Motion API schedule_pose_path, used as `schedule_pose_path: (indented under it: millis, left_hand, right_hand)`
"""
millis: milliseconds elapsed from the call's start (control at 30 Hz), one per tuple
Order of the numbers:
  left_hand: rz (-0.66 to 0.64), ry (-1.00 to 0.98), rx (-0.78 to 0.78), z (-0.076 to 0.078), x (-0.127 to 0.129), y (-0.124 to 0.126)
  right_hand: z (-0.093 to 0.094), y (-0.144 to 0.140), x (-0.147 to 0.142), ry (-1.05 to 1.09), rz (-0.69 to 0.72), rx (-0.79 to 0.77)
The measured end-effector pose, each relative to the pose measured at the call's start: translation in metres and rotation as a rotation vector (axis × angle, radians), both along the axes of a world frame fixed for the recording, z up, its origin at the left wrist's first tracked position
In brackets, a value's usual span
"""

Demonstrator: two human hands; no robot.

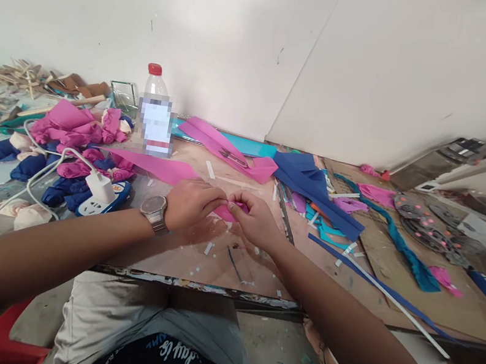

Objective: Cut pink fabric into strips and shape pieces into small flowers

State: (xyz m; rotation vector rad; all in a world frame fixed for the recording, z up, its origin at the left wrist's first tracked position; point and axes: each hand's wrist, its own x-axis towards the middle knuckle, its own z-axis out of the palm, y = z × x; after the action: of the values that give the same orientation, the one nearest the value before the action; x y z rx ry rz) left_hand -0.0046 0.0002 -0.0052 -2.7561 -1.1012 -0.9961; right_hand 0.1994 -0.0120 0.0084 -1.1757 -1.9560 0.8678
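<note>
- Shirt with lettering (176, 360), bottom center of frame
- Left hand (190, 203) and right hand (257, 220) mid-frame, both pinched pretty much closed on a pink cloth piece (230, 213) between them
- Long pink strip (156, 167) just left, can't tell if it's attached
- Red-capped bottle (156, 111) upper left, white wall (230, 37) behind it all

Soft, bright light washes the wall (248, 40), while the bottle (157, 115) appears pixelated

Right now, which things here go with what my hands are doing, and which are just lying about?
Likely belong: pink piece, pinched in the left hand and right hand; long pink strip beside the left hand.

Apparently just lying about: red-capped bottle, white plug, wooden sticks.
</note>
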Motion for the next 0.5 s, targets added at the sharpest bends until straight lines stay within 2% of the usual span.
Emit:
schedule_pose_path:
  millis: [233,500]
  left_hand:
    - [-0.066,-0.01,0.067,-0.0018,-0.0006,0.0022]
    - [-0.097,0.004,0.051,0.0004,-0.0012,0.0004]
  right_hand:
    - [-0.0004,0.0001,-0.0003,-0.022,0.05,0.027]
    - [0.0029,0.0005,0.0033,-0.016,0.055,-0.098]
